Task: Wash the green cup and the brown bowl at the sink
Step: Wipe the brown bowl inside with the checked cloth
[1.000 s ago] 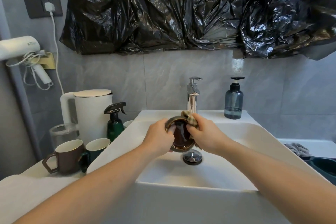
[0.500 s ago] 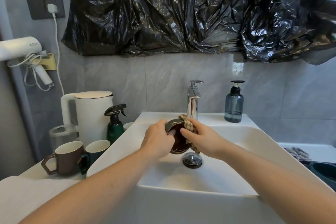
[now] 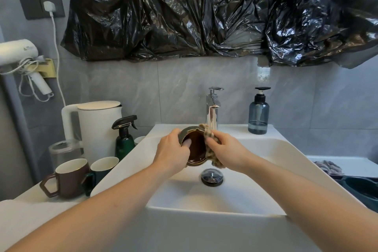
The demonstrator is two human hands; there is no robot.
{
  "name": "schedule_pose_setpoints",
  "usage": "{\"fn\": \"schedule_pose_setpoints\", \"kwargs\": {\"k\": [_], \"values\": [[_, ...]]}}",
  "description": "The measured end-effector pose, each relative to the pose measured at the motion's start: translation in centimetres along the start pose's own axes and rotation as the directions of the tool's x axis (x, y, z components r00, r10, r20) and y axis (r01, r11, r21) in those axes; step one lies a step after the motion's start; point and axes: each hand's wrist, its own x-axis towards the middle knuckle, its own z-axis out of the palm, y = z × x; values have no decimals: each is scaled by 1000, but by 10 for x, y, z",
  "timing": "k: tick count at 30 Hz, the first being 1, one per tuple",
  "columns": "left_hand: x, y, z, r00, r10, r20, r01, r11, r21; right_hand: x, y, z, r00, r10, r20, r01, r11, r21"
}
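Your left grip (image 3: 171, 151) holds the brown bowl (image 3: 195, 148) tilted over the sink (image 3: 266, 149), w/ fingertips inside; nothing visible in it. Right grip (image 3: 226, 149) pinches a cloth (image 3: 210, 143) at its rim. Green cup (image 3: 101, 170) sits on the surface (image 3: 30, 196) beside 1 brown mug (image 3: 68, 178). No legible labels. Vs 0.5 s ago: bowl tipped more toward you.

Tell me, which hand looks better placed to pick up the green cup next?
Probably the left hand: the green cup stands on the counter on that side. It would first have to release the brown bowl. The right hand holds the cloth.
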Motion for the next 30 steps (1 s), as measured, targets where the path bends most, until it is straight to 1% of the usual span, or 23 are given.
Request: {"fn": "schedule_pose_setpoints", "kwargs": {"k": [2,3,4,6,7,9,11,12,14,15,17,19,21,23,25,26,28,30], "values": [[1,1,-5,998,-30,-59,27,998,-63,-4,1,1,993,83,81,-81,996,-26],[1,2,-8,996,-45,-74,38,995,-92,-6,0,2,991,89,99,-86,996,-31],[1,3,-9,996,-56,-66,48,993,-112,-7,-1,3,994,69,85,-67,997,-27],[0,3,-8,998,-59,-18,56,989,-138,-4,-1,2,1000,-30,-5,30,1000,-3],[0,3,-7,999,-42,-6,41,990,-137,-4,-2,2,996,-78,-31,79,997,25],[-1,5,-6,1000,21,-23,-23,994,-107,-3,-3,2,994,-98,-37,102,990,101],[2,4,-8,991,69,-115,-76,996,-56,-1,0,6,999,-48,3,48,990,132],[3,4,-9,985,70,-155,-77,996,-35,-2,2,9,999,-17,46,11,992,124],[4,4,-12,982,65,-178,-70,997,-20,-3,5,14,992,38,120,-51,993,105],[4,4,-12,984,64,-164,-70,997,-30,-2,6,15,991,46,127,-58,993,98],[1,6,-11,989,57,-134,-66,996,-62,-2,3,14,998,19,66,-27,991,127],[-1,9,-8,990,71,-118,-81,993,-82,-1,0,9,997,-61,-36,66,982,176],[-3,12,-7,996,57,-68,-65,991,-121,-1,-1,7,990,-113,-84,126,976,178],[-3,11,-6,999,33,-12,-35,987,-155,-1,-1,7,991,-106,-83,116,986,122],[-4,7,-4,999,14,44,-9,992,-130,-1,1,7,993,-77,-89,78,997,9],[-4,5,-4,997,16,72,-11,998,-60,-1,2,6,993,-76,-92,70,995,-69],[-4,1,-3,993,31,110,-44,993,112,-2,3,3,990,-124,-70,102,959,-264],[-5,1,-2,990,28,138,-53,981,186,-5,3,3,983,-181,-9,161,895,-415]]}}
